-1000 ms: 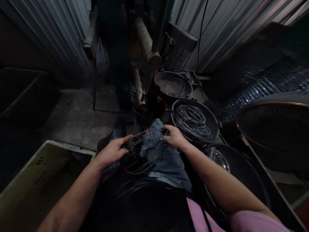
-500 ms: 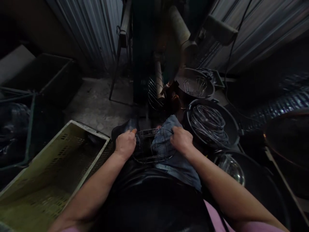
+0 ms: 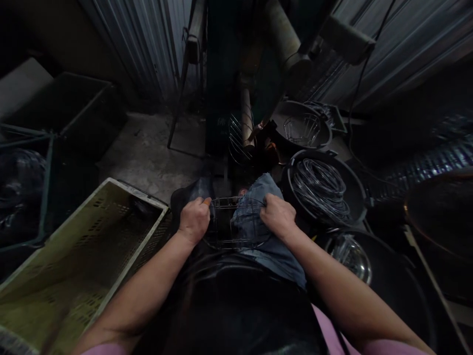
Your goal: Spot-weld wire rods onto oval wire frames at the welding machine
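Note:
A small wire cage lies across my lap, over my denim-covered knee. My left hand grips its left side with the fingers curled round the wires. My right hand is closed on its right rim. Both hands hold the cage low, just in front of a dark machine with a wire piece mounted on its arm.
A pale plastic crate stands at my left on the concrete floor. To the right are a dark basin of wire rings, a farther basin holding a wire cage, and a shiny dome-shaped piece. Corrugated metal walls rise behind.
The view swung left, bringing the crate further into view. My hands turned the cage flatter and closed tighter on its two sides; in the last half second little moved.

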A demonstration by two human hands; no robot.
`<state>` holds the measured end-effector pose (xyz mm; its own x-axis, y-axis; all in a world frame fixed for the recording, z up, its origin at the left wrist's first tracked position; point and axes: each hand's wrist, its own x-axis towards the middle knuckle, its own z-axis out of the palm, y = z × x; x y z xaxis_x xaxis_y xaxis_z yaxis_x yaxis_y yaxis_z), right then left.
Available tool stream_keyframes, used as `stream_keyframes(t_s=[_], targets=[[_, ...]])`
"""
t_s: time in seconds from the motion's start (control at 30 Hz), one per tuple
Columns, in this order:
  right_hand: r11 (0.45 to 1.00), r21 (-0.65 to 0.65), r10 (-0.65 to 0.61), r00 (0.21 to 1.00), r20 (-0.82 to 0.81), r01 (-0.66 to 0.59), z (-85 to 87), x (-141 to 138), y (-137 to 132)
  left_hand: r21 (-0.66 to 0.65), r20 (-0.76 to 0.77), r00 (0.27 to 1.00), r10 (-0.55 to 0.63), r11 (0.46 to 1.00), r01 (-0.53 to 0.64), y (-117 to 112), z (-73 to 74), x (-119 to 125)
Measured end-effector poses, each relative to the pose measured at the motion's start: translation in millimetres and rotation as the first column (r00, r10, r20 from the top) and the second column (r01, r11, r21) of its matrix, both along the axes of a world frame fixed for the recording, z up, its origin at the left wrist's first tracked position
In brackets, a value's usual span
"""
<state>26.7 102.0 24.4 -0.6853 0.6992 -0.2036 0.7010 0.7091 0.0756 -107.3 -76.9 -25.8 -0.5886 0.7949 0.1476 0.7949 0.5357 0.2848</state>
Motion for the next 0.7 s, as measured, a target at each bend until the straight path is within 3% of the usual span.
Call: stream_keyframes(t_s=[0.27, 0.4, 0.57, 0.7], targets=[[0.999, 0.007, -0.035, 0.987, -0.157, 0.037, -11.9, 14, 0, 0.127, 0.016, 0.997, 0.071, 0.989, -0.073, -4, -8.5, 2], [1.000, -0.001, -0.019, 0.988, -0.152, 0.019, -8.2, 15, 4, 0.136, 0.025, 0.994, 0.109, 0.984, -0.111, -6, -7.8, 3], [0.994, -0.107, -0.011, 0.991, -0.133, -0.003, 3.6, 14, 10, 0.137, 0.060, 0.992, 0.108, 0.984, -0.115, -5, -3.9, 5], [0.978, -0.206, -0.024, 0.978, -0.207, -0.019, 1.4, 19, 16, 0.200, 0.081, 0.995, 0.051, 0.978, -0.066, -5, -3.1, 5]])
